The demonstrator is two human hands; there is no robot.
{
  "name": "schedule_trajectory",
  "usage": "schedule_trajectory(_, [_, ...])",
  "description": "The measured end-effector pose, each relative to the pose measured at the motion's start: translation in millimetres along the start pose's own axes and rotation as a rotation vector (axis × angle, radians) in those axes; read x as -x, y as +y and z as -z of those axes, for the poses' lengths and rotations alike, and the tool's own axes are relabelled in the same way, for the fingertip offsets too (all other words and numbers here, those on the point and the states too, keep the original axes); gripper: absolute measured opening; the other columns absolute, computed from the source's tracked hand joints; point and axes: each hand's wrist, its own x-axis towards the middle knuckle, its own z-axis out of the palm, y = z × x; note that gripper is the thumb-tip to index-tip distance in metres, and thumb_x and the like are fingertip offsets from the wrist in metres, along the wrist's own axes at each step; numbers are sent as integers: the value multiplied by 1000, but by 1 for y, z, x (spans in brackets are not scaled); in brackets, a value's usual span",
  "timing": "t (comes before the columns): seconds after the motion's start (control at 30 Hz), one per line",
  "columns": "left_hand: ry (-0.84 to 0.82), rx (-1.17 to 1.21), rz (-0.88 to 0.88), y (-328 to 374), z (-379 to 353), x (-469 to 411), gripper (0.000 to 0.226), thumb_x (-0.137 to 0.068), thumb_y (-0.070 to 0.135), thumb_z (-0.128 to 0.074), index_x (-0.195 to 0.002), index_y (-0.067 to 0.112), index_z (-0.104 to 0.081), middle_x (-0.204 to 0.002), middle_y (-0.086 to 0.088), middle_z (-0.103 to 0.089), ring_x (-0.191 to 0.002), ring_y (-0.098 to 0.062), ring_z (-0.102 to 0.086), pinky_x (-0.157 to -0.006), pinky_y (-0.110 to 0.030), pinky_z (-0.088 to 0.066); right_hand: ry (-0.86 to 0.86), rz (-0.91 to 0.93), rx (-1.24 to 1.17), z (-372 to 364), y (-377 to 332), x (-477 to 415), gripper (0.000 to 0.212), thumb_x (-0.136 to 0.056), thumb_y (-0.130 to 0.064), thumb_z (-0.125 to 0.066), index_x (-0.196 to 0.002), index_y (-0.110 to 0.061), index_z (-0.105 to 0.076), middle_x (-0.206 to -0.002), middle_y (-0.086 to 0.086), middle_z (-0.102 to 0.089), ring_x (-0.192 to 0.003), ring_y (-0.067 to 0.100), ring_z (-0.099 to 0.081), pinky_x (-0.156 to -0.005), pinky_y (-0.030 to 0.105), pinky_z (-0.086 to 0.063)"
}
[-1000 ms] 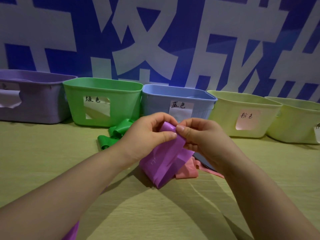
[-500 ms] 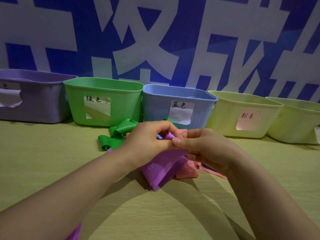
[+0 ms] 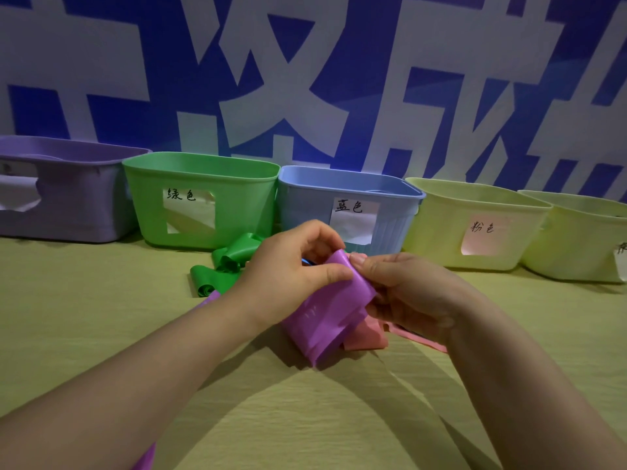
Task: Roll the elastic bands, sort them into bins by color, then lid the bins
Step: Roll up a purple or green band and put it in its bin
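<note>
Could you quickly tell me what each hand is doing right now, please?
Left hand: closed, pinching the upper end of the flat purple elastic band.
Right hand: closed, gripping the same band's upper end.

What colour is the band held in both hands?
The band is purple; head view.

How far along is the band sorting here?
Early. Nothing visibly finished: bins unlidded, contents hidden. In hand: left hand and right hand pinch the purple band at its top end, starting its roll. Left: green band and pink band lie unbinned on the table.
</note>
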Motion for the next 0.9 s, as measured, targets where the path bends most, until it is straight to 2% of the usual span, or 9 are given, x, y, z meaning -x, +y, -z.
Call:
schedule_trajectory(0.1, [-6, 117, 58, 4, 0, -1, 19, -75, 0, -69, -79, 16, -60, -70, 5, -64, -65, -1, -58, -64, -14, -47, 13, 14, 12, -1, 1, -1, 20, -85, -28, -58, -75, -16, -69, -61, -2, -57, -57, 7, -46, -57, 18, -38])
schedule_trajectory(0.17, [7, 139, 82, 4, 1, -2, 18, -75, -1, -69, -76, 15, -60, -65, 7, -63, -61, -1, -56, -59, -12, -45, 11, 39, 38, -1, 1, -1, 22, -76, -36, -61, -77, -15, -69, -60, -2, -55, -54, 6, -44, -58, 18, -38])
schedule_trajectory(0.27, [25, 129, 98, 4, 2, -3, 13, -75, 5, -70, -75, 14, -61, -65, 1, -63, -64, -7, -56, -59, -16, -45, -10, 90, 79, -1, 1, -1, 37, -63, -43, -63, -86, -14, -67, -56, -5, -54, -49, 2, -43, -55, 16, -38])
schedule_trajectory(0.33, [33, 126, 94, 5, 2, -3, 11, -75, 8, -70, -75, 13, -61, -70, -6, -64, -67, -11, -57, -63, -21, -47, -33, 102, 106, 0, 1, 0, 46, -56, -45, -68, -89, -14, -66, -64, -4, -60, -57, 4, -48, -60, 16, -39])
schedule_trajectory(0.4, [35, 117, 88, 5, 2, -4, 13, -74, 6, -71, -74, 14, -61, -68, -3, -64, -67, -10, -58, -63, -21, -48, -42, 93, 139, 2, 1, 1, 49, -45, -45, -73, -83, -15, -66, -71, -3, -65, -67, 7, -54, -68, 21, -40])
schedule_trajectory(0.47, [22, 125, 89, 4, 2, -3, 15, -75, 3, -70, -74, 14, -60, -65, 1, -63, -66, -9, -57, -62, -19, -47, -54, 81, 122, 4, 1, 0, 41, -41, -42, -76, -72, -17, -65, -69, -3, -66, -68, 7, -56, -72, 23, -39])
schedule_trajectory(0.57, [-26, 155, 84, 4, 1, -2, 14, -77, 3, -67, -80, 15, -60, -65, 5, -61, -65, -5, -55, -62, -15, -45, -63, 76, 105, 5, 1, 0, 32, -44, -37, -75, -68, -17, -68, -67, -2, -64, -65, 7, -55, -71, 23, -41])
schedule_trajectory(0.73, [-80, 219, 82, 9, 5, 0, 20, -79, 5, -62, -93, 20, -63, -69, 7, -60, -68, -1, -56, -62, -11, -45, -34, 62, 101, 7, 1, 0, 41, -55, -34, -69, -90, -12, -72, -82, 8, -63, -78, 17, -53, -82, 32, -42])
schedule_trajectory(0.9, [-85, 139, 68, 6, 1, 0, 29, -74, 2, -69, -94, 22, -63, -94, -16, -66, -84, -15, -59, -82, -32, -51, -37, 44, 33, 4, 0, 1, 38, -61, -28, -64, -94, -9, -70, -86, 10, -61, -77, 16, -52, -75, 26, -41])
